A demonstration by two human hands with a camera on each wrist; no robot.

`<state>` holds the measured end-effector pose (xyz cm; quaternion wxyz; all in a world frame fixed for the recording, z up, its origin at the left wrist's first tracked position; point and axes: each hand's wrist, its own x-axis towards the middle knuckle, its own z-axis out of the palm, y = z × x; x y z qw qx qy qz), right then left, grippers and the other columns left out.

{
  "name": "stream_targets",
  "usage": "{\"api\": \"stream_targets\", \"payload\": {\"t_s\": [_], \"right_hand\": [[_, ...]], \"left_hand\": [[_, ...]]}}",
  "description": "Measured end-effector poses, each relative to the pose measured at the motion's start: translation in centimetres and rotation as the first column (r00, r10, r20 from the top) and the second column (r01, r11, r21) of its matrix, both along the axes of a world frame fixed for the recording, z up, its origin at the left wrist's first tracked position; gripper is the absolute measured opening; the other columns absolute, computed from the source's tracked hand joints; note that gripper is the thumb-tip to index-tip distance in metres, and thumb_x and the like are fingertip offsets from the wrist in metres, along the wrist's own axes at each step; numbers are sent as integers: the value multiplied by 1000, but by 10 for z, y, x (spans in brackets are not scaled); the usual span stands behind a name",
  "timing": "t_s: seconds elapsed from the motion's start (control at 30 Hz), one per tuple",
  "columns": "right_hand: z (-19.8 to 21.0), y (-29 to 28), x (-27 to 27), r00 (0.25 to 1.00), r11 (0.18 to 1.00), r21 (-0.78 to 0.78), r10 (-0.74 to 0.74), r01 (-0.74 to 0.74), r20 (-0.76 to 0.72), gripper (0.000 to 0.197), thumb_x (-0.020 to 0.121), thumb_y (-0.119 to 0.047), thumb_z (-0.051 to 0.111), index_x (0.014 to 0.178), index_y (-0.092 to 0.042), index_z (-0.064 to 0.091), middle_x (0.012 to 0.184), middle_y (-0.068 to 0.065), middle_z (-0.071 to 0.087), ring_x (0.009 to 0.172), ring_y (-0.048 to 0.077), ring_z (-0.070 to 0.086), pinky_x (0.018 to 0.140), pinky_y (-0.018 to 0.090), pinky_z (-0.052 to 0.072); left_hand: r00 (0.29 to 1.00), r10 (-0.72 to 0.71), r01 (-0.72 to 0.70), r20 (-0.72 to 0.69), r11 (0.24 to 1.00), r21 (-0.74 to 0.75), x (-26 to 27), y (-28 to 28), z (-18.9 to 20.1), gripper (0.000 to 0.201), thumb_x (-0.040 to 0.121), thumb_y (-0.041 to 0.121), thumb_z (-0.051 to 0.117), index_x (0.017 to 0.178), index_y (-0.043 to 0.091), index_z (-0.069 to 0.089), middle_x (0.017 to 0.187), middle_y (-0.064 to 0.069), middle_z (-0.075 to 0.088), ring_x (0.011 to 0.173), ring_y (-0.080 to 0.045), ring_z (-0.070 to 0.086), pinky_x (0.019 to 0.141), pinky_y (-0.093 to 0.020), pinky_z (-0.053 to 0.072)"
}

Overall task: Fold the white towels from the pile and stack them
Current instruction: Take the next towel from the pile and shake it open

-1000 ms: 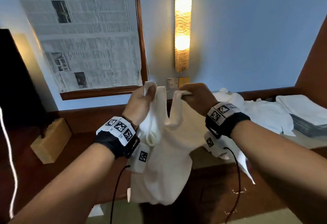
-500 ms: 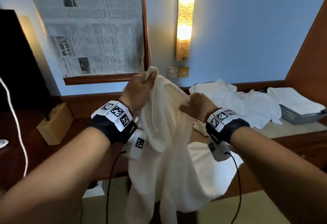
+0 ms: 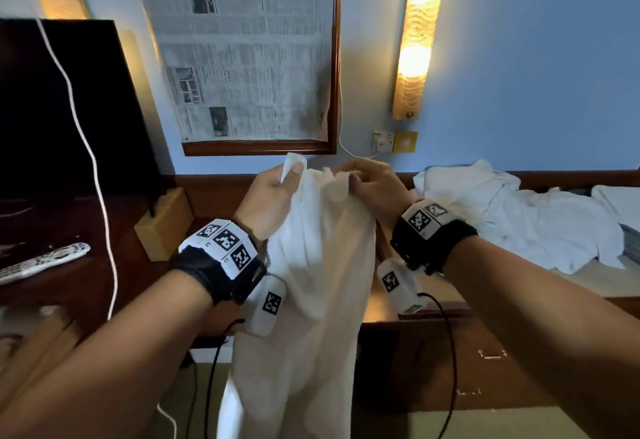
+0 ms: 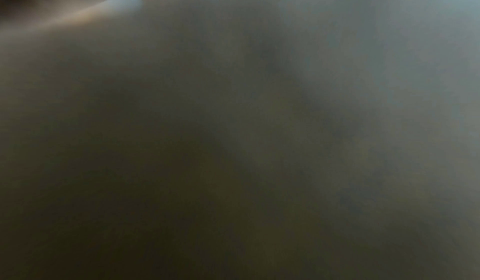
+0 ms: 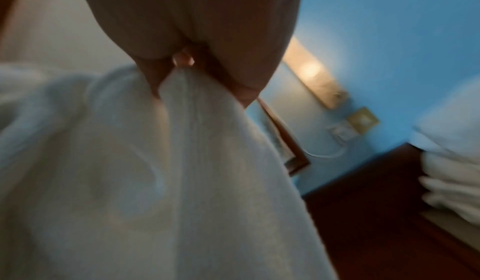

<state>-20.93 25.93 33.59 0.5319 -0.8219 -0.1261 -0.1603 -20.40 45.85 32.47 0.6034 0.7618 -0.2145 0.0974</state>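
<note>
A white towel (image 3: pixel 311 282) hangs in the air in front of me, gathered in long folds down past the desk edge. My left hand (image 3: pixel 277 189) pinches one top corner, which sticks up above the thumb. My right hand (image 3: pixel 367 182) grips the top edge close beside it. In the right wrist view the fingers (image 5: pixel 161 78) pinch a bunch of the towel (image 5: pixel 155 181). The left wrist view is covered by blurred cloth (image 4: pixel 259 140). The pile of loose white towels (image 3: pixel 519 217) lies on the desk at the right. A folded towel (image 3: pixel 620 203) sits at the far right edge.
A dark wooden desk (image 3: pixel 433 352) runs along the blue wall. A television (image 3: pixel 62 109), a remote (image 3: pixel 41 262) and a tan box (image 3: pixel 166 224) stand at the left. A white cable (image 3: pixel 93 161) hangs there. A newspaper-covered frame (image 3: pixel 249 50) and a wall lamp (image 3: pixel 415 36) are above.
My right hand rose and moved in to the top edge of the towel beside my left hand. The towel now hangs straighter and longer. The head view shifted left.
</note>
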Motion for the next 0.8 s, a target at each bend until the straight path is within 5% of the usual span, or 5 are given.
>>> {"api": "stream_targets", "payload": {"t_s": [0.2,0.37,0.53,0.67,0.8], "right_hand": [[30,19,-2,981,972,-231,79,-37,175,18,87,-22,73,88,-4,72,82,13,71,73,18,65,70,34,52],[-6,13,-10,990,879,-458,144,-131,-8,25,80,-33,78,70,-20,59,66,-7,54,59,9,47,58,24,38],[-92,-45,1,958,801,-598,-155,-22,-243,18,91,-32,67,89,-15,72,75,-5,64,68,6,59,60,18,39],[-124,-82,8,919,867,-489,-267,97,-291,11,94,-17,64,87,-16,72,85,6,69,86,27,66,69,29,44],[-73,-40,15,998,932,-358,-61,60,7,19,89,2,57,89,-10,73,85,2,69,81,16,62,73,23,45]], "left_hand": [[997,42,-41,-62,999,18,-2,8,22,45,96,48,53,63,22,66,72,-4,57,73,-22,52,76,-37,42],[997,77,-76,12,997,-33,6,31,36,46,103,44,46,66,20,60,67,0,59,68,-18,53,71,-32,38],[973,231,-230,5,971,-57,7,52,46,52,104,46,45,69,9,52,65,-9,54,63,-19,52,65,-30,39],[983,178,-182,-46,980,-85,5,57,39,48,106,36,45,63,25,63,71,0,62,71,-22,54,76,-35,40],[977,198,-194,-84,979,58,1,14,19,37,102,38,51,68,26,59,70,4,58,67,-13,52,70,-23,46]]}}
